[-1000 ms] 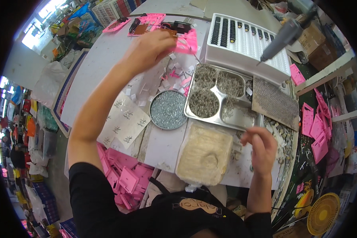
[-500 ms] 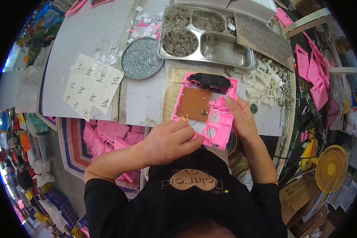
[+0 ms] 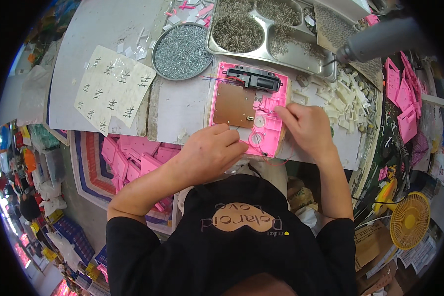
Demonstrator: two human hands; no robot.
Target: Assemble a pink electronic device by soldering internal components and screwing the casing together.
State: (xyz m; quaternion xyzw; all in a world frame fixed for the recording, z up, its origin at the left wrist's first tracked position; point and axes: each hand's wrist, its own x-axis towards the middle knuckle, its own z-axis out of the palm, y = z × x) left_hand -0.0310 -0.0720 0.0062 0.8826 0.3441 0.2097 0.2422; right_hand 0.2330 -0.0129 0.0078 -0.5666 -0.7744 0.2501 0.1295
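Observation:
A pink plastic casing [image 3: 270, 145] lies on the bench in front of me. It holds a brown circuit board [image 3: 233, 106], a black module [image 3: 253, 79] along its far side and round silver discs [image 3: 258, 122]. Thin red wires loop over its near edge. My left hand [image 3: 214, 152] is closed at the near left corner of the casing, its curled fingers partly hiding that edge. With thumb and forefinger together, my right hand [image 3: 308, 129] grips the right edge. What lies under the left fingertips is hidden.
Beyond stand a round tray of small silver screws [image 3: 181, 52] and a metal compartment tray [image 3: 301, 54] of small metal parts. A grey powered screwdriver [image 3: 384, 42] hangs at the upper right. White plastic pieces [image 3: 342, 101] lie right; pink panels [image 3: 133, 153] fill a bin left.
The casing has moved away from my body and now lies flatter on the bench, both hands moving along with it. The grey screwdriver has come further into view at the upper right.

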